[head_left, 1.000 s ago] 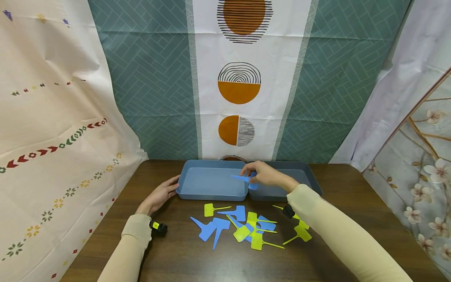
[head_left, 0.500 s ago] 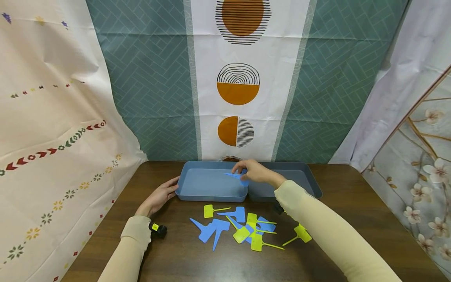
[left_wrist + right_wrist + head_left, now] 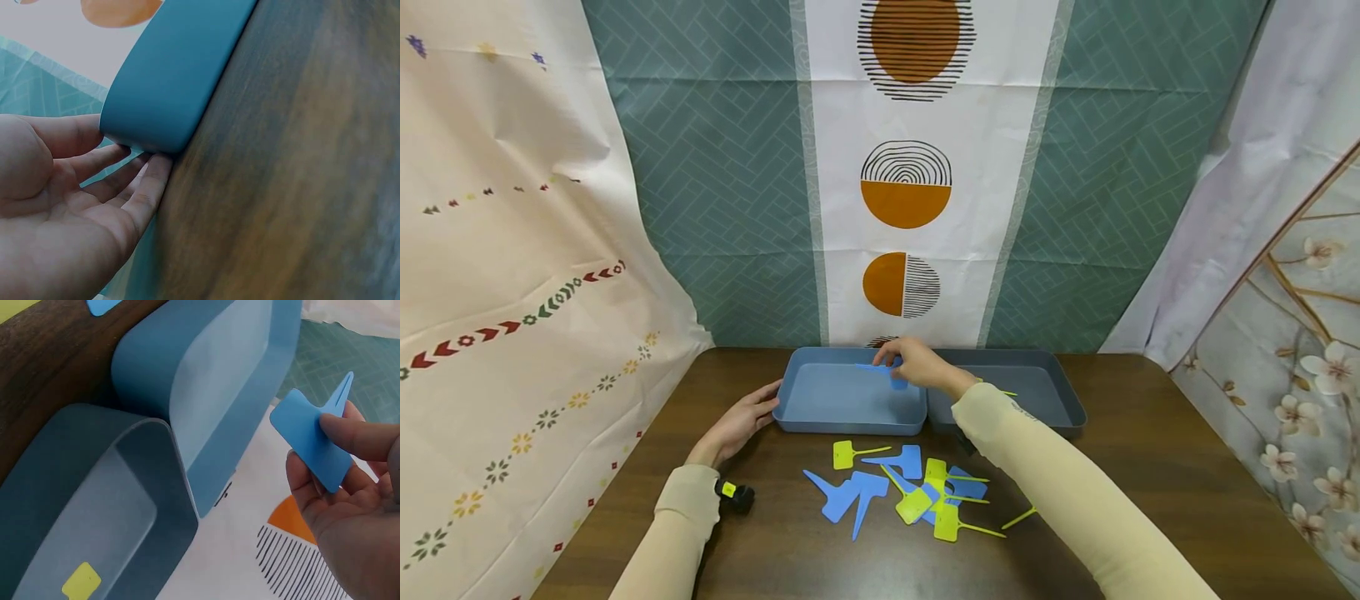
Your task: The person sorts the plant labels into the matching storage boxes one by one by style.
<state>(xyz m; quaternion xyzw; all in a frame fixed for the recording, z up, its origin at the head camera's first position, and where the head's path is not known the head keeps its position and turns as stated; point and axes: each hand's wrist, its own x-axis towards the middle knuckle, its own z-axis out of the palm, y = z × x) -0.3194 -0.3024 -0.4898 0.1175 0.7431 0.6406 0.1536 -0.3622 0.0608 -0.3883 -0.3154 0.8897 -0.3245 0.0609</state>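
Over the right part of the light blue tray (image 3: 827,396), my right hand (image 3: 921,367) pinches a blue T-shaped plant label (image 3: 306,437) between thumb and fingers. The right wrist view shows its flat head and pointed stem apart from the tray. My left hand (image 3: 737,425) touches the left end of that same tray, its fingers (image 3: 147,194) fairly straight against the outer wall. Blue plant labels (image 3: 868,492) and yellow plant labels (image 3: 946,523) lie loosely in front, some overlapping.
A darker grey-blue tray (image 3: 1041,387) stands right beside the light blue one, with a yellow plant label (image 3: 81,581) in it. My right forearm covers part of that tray and of the brown table (image 3: 760,558). Patterned cloths (image 3: 737,208) hang behind and at the sides.
My right hand has moved left with the blue label, from the border of the two trays to over the light blue one. The left hand stays at the tray's end.
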